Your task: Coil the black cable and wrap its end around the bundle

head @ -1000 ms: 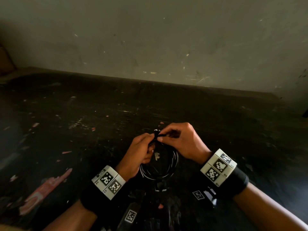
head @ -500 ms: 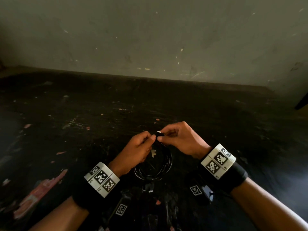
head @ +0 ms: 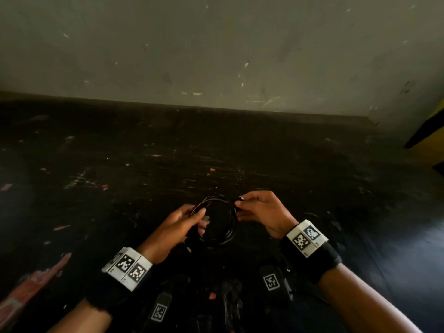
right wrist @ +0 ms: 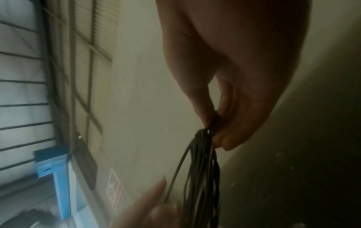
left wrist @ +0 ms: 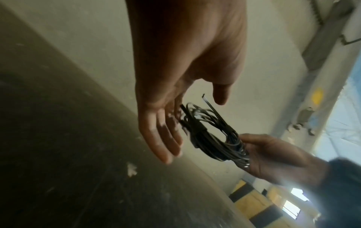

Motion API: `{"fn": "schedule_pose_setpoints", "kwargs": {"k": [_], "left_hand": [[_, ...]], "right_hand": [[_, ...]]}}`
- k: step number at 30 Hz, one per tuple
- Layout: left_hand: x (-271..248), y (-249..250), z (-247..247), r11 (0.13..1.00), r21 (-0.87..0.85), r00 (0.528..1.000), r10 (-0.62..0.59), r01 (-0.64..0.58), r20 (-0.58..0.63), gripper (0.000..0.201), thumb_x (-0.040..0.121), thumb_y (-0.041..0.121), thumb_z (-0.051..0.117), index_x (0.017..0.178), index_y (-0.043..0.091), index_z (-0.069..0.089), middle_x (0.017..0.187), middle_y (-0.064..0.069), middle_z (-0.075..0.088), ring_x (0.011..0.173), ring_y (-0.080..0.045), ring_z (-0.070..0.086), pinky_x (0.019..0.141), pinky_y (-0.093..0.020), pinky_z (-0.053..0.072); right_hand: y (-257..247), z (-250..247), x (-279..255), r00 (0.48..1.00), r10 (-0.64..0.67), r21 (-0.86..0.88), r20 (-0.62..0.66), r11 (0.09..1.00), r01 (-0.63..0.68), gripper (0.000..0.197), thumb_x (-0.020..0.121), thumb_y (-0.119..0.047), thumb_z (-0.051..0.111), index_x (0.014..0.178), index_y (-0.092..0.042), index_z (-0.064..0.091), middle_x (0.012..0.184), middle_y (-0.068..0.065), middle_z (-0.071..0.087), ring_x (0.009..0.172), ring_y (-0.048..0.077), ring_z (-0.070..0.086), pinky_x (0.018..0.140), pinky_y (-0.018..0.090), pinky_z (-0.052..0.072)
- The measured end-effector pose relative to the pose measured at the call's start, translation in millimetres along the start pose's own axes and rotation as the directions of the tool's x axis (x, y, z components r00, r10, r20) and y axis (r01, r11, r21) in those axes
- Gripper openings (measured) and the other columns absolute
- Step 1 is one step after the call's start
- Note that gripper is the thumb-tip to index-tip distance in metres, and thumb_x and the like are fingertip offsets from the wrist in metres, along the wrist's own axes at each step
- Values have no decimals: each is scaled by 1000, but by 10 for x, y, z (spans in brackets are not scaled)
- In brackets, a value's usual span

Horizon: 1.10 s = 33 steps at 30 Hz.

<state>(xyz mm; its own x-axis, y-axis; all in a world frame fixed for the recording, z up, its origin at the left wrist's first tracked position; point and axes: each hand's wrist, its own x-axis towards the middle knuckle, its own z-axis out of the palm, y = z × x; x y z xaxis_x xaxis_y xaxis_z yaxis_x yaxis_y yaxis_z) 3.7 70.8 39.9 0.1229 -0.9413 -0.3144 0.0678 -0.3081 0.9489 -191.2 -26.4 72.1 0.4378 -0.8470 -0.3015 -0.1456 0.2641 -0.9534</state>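
The black cable (head: 217,223) is a small round coil held above the dark table, between my hands. My right hand (head: 240,205) pinches its upper right side between thumb and fingers; the right wrist view shows that pinch (right wrist: 213,123) with the strands (right wrist: 203,177) hanging below. My left hand (head: 199,216) lies against the coil's left side with straight fingers (left wrist: 162,135), gripping nothing. In the left wrist view a few turns bind the coil (left wrist: 210,134) at one spot, and a short loose end (left wrist: 208,101) sticks out near my thumb.
The dark scratched tabletop (head: 144,164) runs back to a grey wall (head: 216,44). Black devices with square tags (head: 271,281) lie at the near edge under my wrists. A red scrap (head: 31,282) lies near left, and a yellow and black object (head: 430,138) stands far right.
Both hands pinched the top of the coil before. My left hand has let go and slid to the coil's left side, fingers straightened. My right hand keeps its pinch and has drawn slightly right.
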Motion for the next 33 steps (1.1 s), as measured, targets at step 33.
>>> {"fn": "schedule_pose_setpoints", "kwargs": {"k": [33], "left_hand": [[575,-830,-518,831,534,887,121,155,-445,21,84,22,67,100,9,64,90,-7,65,81,-21,63,77,-33,52]], "right_hand": [[843,88,708,914,397,-437,-88,809,-393,18,83,-23,68,78,-8,60,63,4,59,53,13,56,50,20,46]]}}
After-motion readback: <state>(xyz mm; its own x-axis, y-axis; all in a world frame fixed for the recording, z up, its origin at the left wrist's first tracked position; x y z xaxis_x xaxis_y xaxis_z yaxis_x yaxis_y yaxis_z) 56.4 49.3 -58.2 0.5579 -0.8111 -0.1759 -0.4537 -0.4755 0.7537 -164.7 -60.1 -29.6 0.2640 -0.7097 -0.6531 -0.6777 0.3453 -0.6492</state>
